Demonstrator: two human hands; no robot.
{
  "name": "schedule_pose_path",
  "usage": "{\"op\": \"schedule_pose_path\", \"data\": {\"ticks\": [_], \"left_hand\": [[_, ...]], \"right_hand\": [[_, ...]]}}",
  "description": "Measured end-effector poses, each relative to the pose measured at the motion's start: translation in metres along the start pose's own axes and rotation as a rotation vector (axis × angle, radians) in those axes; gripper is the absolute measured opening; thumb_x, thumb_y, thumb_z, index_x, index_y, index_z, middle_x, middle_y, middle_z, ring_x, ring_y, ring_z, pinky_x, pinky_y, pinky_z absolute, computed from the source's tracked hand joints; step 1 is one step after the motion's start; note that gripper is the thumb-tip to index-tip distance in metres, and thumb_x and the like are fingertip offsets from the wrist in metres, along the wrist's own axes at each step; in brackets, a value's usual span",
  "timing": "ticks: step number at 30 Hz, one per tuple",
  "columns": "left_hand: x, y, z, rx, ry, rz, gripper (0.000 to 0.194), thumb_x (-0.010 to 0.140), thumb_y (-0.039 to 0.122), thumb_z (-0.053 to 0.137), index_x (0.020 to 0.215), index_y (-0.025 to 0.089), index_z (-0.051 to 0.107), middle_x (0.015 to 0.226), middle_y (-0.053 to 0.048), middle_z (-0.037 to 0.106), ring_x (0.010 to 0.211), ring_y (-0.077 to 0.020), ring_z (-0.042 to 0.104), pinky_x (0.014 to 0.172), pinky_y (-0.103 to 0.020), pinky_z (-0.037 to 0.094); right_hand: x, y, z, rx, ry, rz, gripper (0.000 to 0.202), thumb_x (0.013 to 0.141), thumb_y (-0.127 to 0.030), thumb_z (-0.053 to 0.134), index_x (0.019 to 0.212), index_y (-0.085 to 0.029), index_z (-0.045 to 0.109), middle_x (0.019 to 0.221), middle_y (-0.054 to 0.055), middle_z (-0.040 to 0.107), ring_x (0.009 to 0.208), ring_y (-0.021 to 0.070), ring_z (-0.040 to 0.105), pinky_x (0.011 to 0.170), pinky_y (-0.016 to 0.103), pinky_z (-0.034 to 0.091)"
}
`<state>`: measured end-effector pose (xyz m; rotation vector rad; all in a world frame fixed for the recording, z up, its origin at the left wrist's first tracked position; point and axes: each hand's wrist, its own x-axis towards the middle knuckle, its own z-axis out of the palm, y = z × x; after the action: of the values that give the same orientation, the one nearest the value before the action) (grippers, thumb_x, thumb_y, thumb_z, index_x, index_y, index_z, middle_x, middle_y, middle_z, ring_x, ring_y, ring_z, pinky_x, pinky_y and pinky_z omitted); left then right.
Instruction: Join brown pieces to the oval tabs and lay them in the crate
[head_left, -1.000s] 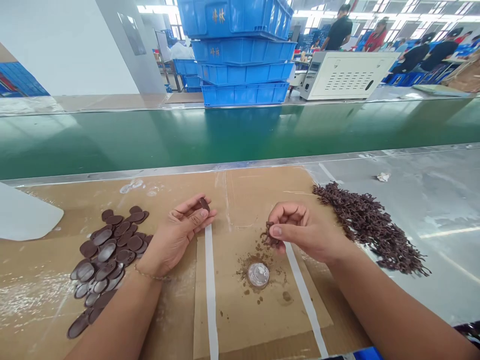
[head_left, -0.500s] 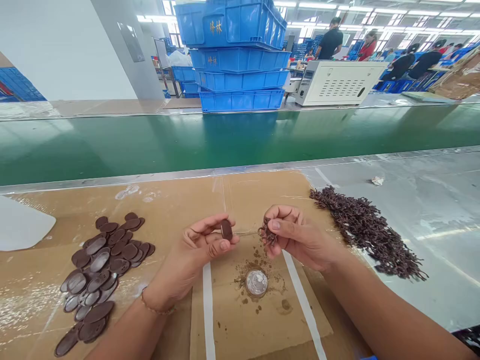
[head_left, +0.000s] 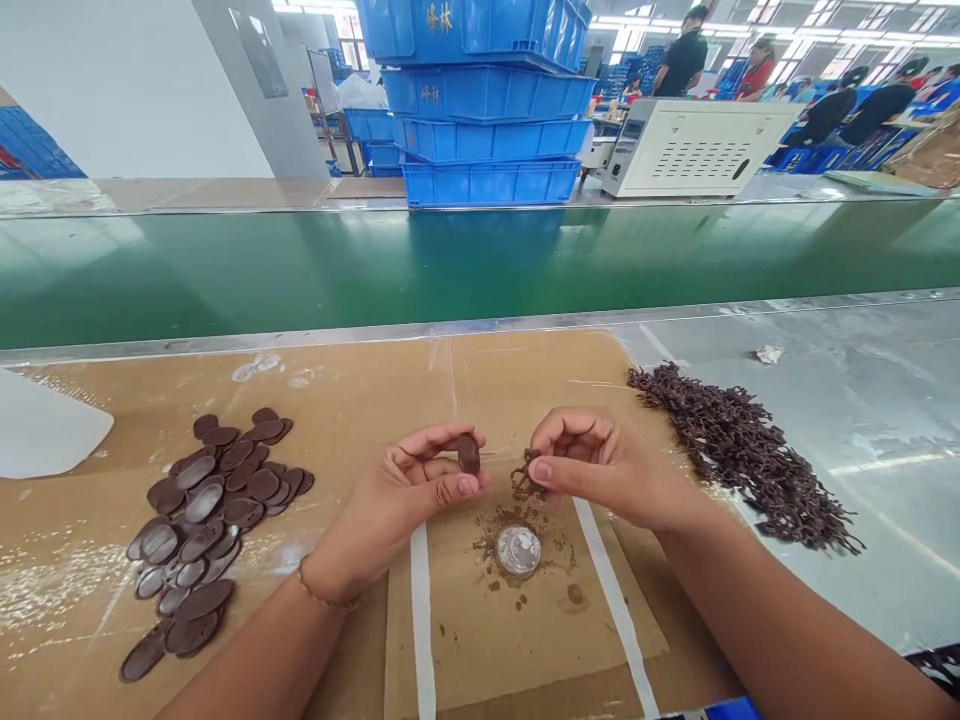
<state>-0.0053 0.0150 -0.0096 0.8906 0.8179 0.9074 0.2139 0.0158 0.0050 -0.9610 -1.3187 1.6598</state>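
Between the fingertips of my left hand is a small brown oval disc, held up on edge. My right hand pinches a dark brown, twig-like branched piece between thumb and fingers. The two pieces are apart, at about the same height. Below and between my hands, a small round dish with a shiny silvery surface rests on cardboard, ringed by dark spatters. To the left lies a heap of brown oval discs. On the right is a long pile of the dark branched pieces.
Cardboard with white tape strips covers the near table. Beyond it runs a green conveyor belt. Stacked blue crates and a cream metal box stand behind. A white sheet lies at left. Several people are in the background.
The branched piece has been turned in my right fingers, and its branches now point left and down. My left hand has shifted slightly right with the disc. The whole view has tilted slightly down.
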Motion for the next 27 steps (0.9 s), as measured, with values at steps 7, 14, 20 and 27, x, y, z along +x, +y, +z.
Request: {"op": "schedule_pose_path", "data": {"ticks": [7, 14, 20, 27], "left_hand": [[0.006, 0.004, -0.007, 0.084, 0.131, 0.041, 0.042, 0.064, 0.022, 0.085, 0.104, 0.022, 0.072, 0.101, -0.004, 0.073, 0.076, -0.0145, 0.070, 0.079, -0.025, 0.055], [0.006, 0.001, -0.009, 0.122, 0.096, 0.036, 0.043, 0.067, 0.023, 0.084, 0.107, 0.024, 0.070, 0.102, -0.002, 0.072, 0.079, -0.0121, 0.069, 0.079, -0.022, 0.055], [0.008, -0.001, -0.012, 0.143, 0.088, 0.059, 0.043, 0.069, 0.023, 0.082, 0.110, 0.024, 0.068, 0.112, -0.004, 0.069, 0.080, -0.0124, 0.069, 0.078, -0.023, 0.056], [0.007, 0.000, -0.012, 0.157, 0.103, 0.068, 0.042, 0.068, 0.023, 0.083, 0.108, 0.023, 0.070, 0.111, -0.005, 0.070, 0.078, -0.0120, 0.068, 0.078, -0.024, 0.055]], "right_hand": [[-0.004, -0.004, 0.007, -0.476, -0.063, 0.024, 0.019, 0.072, -0.026, 0.071, 0.063, -0.017, 0.056, 0.059, 0.000, 0.059, 0.054, 0.0099, 0.047, 0.046, 0.021, 0.036], [-0.005, -0.009, 0.011, -0.539, -0.125, 0.053, 0.020, 0.072, -0.025, 0.067, 0.060, -0.017, 0.053, 0.052, -0.003, 0.054, 0.048, 0.0078, 0.044, 0.045, 0.019, 0.034], [-0.006, -0.010, 0.013, -0.528, -0.149, 0.083, 0.019, 0.072, -0.021, 0.066, 0.059, -0.016, 0.053, 0.050, -0.005, 0.051, 0.044, 0.0059, 0.040, 0.042, 0.018, 0.030], [-0.006, -0.011, 0.014, -0.528, -0.146, 0.079, 0.020, 0.072, -0.020, 0.066, 0.058, -0.016, 0.052, 0.049, -0.005, 0.051, 0.044, 0.0058, 0.041, 0.041, 0.017, 0.030]]}}
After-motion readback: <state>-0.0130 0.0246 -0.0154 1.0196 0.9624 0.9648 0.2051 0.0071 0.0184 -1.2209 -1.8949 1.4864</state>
